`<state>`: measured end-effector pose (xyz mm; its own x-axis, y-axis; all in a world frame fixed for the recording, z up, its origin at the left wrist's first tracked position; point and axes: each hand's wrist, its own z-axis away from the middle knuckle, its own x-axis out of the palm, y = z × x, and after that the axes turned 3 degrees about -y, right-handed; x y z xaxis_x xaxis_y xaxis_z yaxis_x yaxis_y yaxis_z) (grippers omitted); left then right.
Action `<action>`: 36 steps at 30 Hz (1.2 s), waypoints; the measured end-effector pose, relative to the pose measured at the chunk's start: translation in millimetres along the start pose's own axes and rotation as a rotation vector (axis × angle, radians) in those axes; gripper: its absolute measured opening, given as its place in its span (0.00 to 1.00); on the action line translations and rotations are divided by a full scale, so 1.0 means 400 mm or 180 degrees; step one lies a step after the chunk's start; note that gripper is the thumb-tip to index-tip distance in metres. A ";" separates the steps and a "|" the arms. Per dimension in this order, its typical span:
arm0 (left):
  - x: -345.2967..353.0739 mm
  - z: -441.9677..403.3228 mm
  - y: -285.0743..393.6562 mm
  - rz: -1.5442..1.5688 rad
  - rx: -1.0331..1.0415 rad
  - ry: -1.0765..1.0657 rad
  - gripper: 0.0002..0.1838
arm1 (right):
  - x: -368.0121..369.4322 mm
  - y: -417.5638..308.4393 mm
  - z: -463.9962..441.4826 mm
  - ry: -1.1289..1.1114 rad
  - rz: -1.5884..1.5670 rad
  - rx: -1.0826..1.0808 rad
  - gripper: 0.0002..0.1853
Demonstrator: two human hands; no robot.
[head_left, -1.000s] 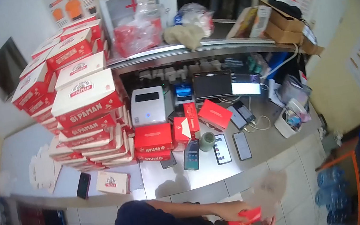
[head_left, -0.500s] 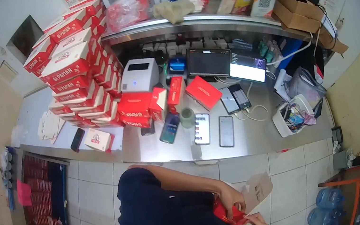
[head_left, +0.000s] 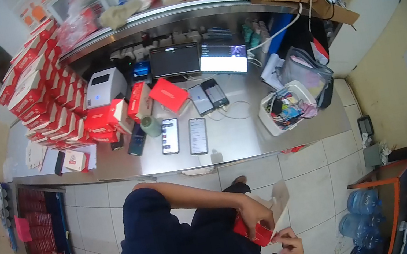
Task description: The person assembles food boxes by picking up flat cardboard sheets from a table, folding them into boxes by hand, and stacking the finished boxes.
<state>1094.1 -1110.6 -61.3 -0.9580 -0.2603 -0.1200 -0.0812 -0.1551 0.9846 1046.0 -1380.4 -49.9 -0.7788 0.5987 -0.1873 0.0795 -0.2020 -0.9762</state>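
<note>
A red box (head_left: 261,235) with a raised pale flap (head_left: 280,201) is held low in front of my body, right of centre. My left hand (head_left: 255,212) reaches over its upper side, with the fingers bent down into or against the red card. At the lower right corner, my right hand (head_left: 290,246) has its fingers closed on the box edge. The box interior is mostly hidden by my left hand. My dark blue sleeve and leg lie to the left of the box.
Above is a metal counter (head_left: 239,145) with phones, a green jar (head_left: 149,126), a white printer (head_left: 105,86), screens and a white bin (head_left: 290,125) of cables. Stacked red and white boxes (head_left: 32,94) stand left. Water bottles (head_left: 363,202) are at the right, shelved packs (head_left: 40,232) lower left.
The view has swung, so the counter appears farther up and left. Both hands stay on the red box; its pale flap now stands more edge-on, and my right hand sits at the lower corner.
</note>
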 end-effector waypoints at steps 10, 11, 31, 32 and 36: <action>-0.549 -0.481 -0.034 -0.1873 0.1470 -0.1138 0.22 | -0.564 -0.026 -0.154 0.3454 -0.0593 -0.0751 0.34; -0.602 -0.517 -0.034 -0.0722 0.1640 -0.0757 0.25 | -0.621 -0.048 -0.200 0.3642 -0.0139 -0.0932 0.34; -0.809 -0.280 0.274 0.0288 0.1395 0.6986 0.17 | -0.933 -0.218 -1.040 -0.1095 0.2019 -0.3838 0.25; -0.793 -0.309 0.259 0.0254 0.1397 0.7073 0.17 | -0.924 -0.221 -1.053 -0.0974 0.2204 -0.3731 0.22; -0.702 -0.382 0.291 -0.1367 -0.0162 0.7955 0.18 | -0.878 -0.249 -1.086 -0.1475 0.1793 -0.3695 0.17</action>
<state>1395.8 -1201.0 67.6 0.9503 -0.2939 -0.1024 -0.0479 -0.4633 0.8849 1581.9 -1233.8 65.2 -0.5845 0.2945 -0.7560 0.7437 0.5671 -0.3540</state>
